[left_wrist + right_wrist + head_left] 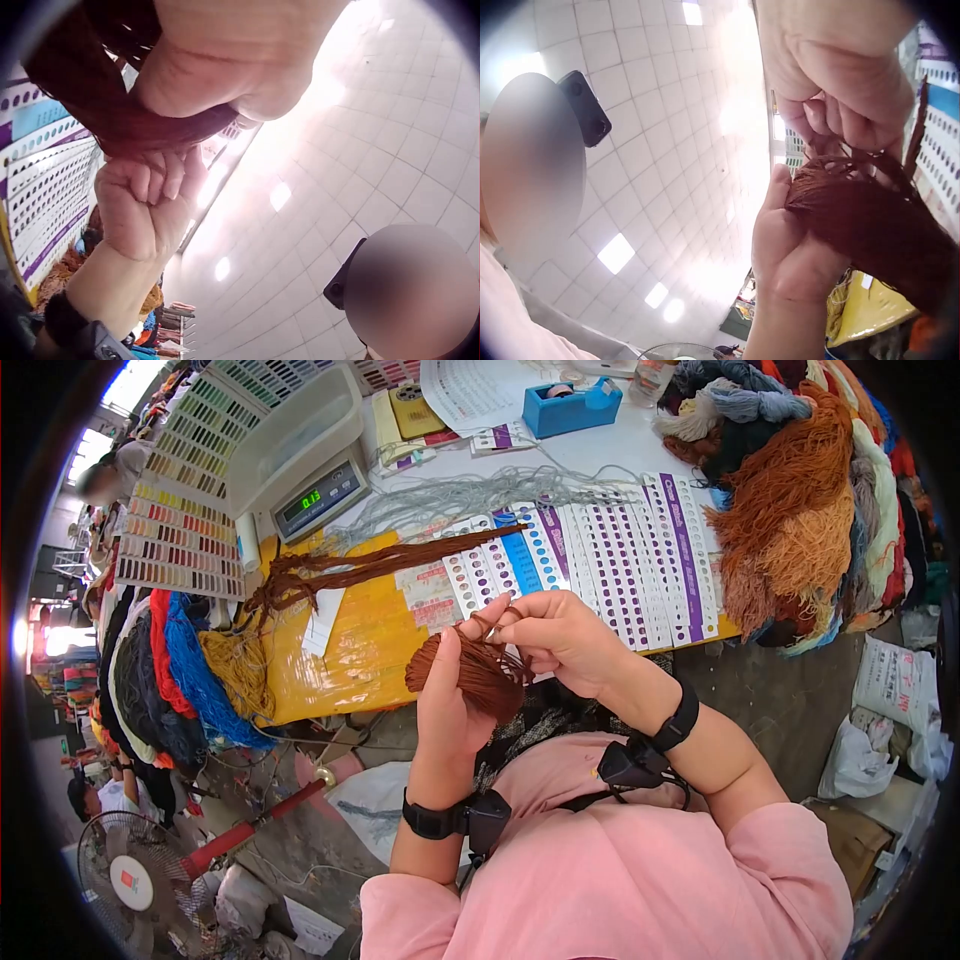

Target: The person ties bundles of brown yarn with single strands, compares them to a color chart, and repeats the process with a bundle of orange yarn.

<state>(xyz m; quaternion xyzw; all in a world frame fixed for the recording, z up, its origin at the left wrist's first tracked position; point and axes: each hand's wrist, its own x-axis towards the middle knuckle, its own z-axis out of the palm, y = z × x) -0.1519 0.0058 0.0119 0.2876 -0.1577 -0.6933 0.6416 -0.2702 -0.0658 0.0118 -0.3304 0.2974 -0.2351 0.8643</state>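
A reddish-brown skein of yarn is held over the table's front edge. My left hand grips it from the left, thumb up along its side. At the skein's top, my right hand pinches thin strands of the yarn between curled fingers and thumb. In the right wrist view the skein spreads from the left palm, with loops near the right fingers. The left wrist view shows the yarn stretched across below the left hand. Parts of the left fingers are hidden behind the skein.
Dark brown yarn lies across the yellow-covered table. Punched sample cards and tangled grey thread lie behind. A scale bearing a bin, a blue tape dispenser and a yarn heap stand around.
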